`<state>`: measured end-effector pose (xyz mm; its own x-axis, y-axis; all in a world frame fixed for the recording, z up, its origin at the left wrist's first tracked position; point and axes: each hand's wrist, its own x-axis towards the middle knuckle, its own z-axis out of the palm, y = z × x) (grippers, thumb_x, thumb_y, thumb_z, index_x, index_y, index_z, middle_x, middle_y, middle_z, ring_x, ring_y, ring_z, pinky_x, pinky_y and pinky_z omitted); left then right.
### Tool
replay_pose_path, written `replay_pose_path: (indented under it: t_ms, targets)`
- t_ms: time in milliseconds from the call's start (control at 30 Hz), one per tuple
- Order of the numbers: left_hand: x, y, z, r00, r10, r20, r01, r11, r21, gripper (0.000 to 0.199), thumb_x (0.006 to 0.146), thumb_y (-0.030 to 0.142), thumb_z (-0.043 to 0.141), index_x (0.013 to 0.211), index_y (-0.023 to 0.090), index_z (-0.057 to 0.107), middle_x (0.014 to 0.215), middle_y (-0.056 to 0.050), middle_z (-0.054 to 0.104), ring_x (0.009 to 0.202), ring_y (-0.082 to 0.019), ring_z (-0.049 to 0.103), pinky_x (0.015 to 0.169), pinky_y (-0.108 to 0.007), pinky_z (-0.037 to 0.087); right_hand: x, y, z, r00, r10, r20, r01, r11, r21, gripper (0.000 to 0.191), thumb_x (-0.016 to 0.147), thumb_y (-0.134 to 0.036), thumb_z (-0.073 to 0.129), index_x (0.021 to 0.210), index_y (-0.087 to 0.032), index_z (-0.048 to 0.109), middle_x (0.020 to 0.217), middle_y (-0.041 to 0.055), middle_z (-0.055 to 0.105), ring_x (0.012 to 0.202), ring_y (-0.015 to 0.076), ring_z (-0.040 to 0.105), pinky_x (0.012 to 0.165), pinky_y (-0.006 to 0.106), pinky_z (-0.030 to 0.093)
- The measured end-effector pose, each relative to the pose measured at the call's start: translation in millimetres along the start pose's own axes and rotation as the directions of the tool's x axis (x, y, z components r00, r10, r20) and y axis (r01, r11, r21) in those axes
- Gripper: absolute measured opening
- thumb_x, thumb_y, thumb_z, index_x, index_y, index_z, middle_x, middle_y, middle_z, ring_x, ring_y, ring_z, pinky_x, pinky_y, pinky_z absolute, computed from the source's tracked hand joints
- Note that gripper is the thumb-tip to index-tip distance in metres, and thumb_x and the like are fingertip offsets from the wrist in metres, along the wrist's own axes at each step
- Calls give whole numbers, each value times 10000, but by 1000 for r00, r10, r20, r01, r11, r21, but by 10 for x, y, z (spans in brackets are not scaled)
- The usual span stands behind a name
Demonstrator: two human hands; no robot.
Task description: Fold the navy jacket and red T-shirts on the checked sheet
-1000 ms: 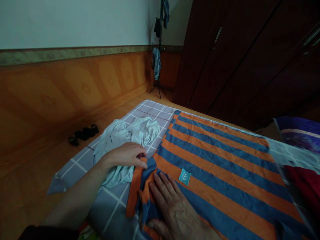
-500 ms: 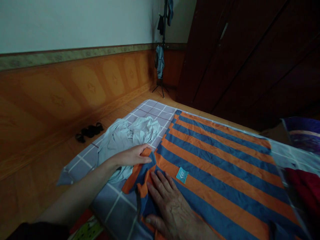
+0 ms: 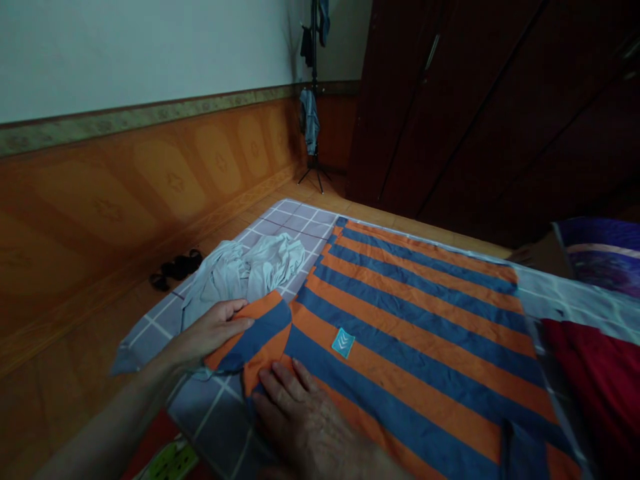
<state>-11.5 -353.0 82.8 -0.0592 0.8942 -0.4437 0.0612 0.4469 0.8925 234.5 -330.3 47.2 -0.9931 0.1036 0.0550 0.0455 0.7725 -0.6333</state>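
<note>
An orange and blue striped shirt (image 3: 400,333) lies spread over a grey checked cloth (image 3: 165,317), with a small teal patch (image 3: 343,343) on its front. My left hand (image 3: 217,330) grips the edge of the shirt's sleeve (image 3: 260,330), thumb on top and fingers mostly hidden. Pressed on the shirt beside the sleeve is my right hand (image 3: 305,413), its fingers stretched out flat. A crumpled pale grey garment (image 3: 245,270) rests just beyond my left hand.
Dark red cloth (image 3: 590,380) lies at the right, with a purple package (image 3: 600,257) behind it. Black sandals (image 3: 175,267) are on the floor at the left. A coat stand (image 3: 314,120) and dark wardrobe (image 3: 450,120) stand at the back. A green perforated item (image 3: 173,460) shows at the bottom.
My left hand has drawn the sleeve outward to the left, and its folds have flattened. My right hand has moved slightly down and left. The view has turned a little right.
</note>
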Motion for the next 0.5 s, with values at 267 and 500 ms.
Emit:
replay_pose_path:
  t_ms: [267, 500]
  targets:
    - [10, 211, 319, 999, 32, 32, -35, 995, 92, 312, 805, 427, 599, 985, 178, 541, 881, -17, 671, 742, -178, 642, 665, -284, 505, 22, 2, 109, 999, -50, -14, 49, 992, -120, 657, 927, -586, 319, 1402, -134, 350, 1473, 108, 349, 1388, 286, 194, 1140, 461, 160]
    - [137, 110, 922, 961, 227, 159, -277, 777, 566, 317, 836, 294, 508, 1131, 185, 545, 658, 48, 571, 603, -122, 543, 564, -218, 392, 19, -22, 261, 992, -53, -118, 26, 976, -215, 593, 880, -585, 428, 1283, -151, 468, 1168, 89, 628, 1101, 247, 545, 951, 369, 429]
